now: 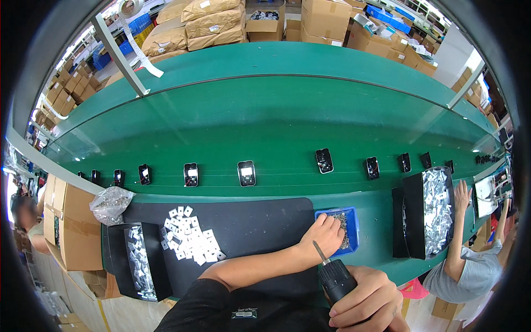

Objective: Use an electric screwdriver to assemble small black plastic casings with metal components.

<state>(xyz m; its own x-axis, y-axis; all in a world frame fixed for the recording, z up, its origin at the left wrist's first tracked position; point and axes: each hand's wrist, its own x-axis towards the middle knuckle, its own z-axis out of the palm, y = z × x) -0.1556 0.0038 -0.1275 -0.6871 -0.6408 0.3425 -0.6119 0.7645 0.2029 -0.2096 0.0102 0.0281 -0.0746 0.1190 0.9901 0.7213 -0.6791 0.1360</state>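
My left hand (323, 235) reaches across into a small blue tray (355, 231) of tiny metal parts that look like screws (345, 221). Its fingers are curled together over the parts, and what they pinch, if anything, is hidden. In front of my body, my right hand (368, 301) is wrapped round a black electric screwdriver (336, 279), its bit tilted up and to the left, close to my left wrist. Left of my forearm, a loose pile of small white square pieces (191, 235) lies on a black mat (265, 221).
Several dark handheld devices (246, 173) stand spaced along the green belt (287, 127). Black boxes of small parts flank the mat on the left (160, 265) and right (412, 221). A clear plastic bag (112, 205) lies by a carton (77, 221). A co-worker's hand (462, 196) rests at the right.
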